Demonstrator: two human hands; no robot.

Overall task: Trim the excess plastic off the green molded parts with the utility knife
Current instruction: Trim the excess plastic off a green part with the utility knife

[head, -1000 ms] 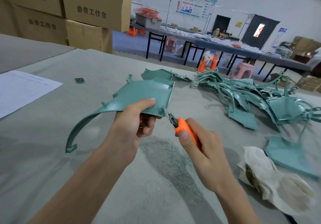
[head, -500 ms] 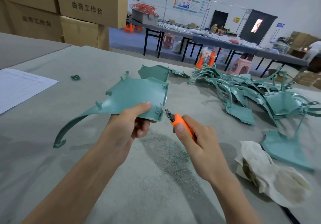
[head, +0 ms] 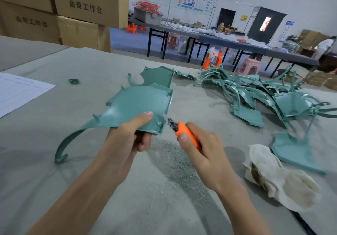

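Right hand (head: 204, 154) wrapped round orange utility knife (head: 186, 132), thumb on top, blade tip at near-right corner of green part (head: 138, 105). Left hand (head: 127, 140) pinches same part just left of knife, thumb on top, part raised off table (head: 54, 189). Part's long curved arm trails left, away from knife. Untrimmed pile (head: 255, 92) lies right of knife, beyond it.

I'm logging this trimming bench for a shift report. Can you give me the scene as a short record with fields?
Left hand: holds green molded part by its near edge, thumb on top
Right hand: holds orange utility knife, blade at the part's near right corner
Table: grey shavings beneath the hands
Right side: heap of green parts, crumpled cloth
Left side: paper sheet
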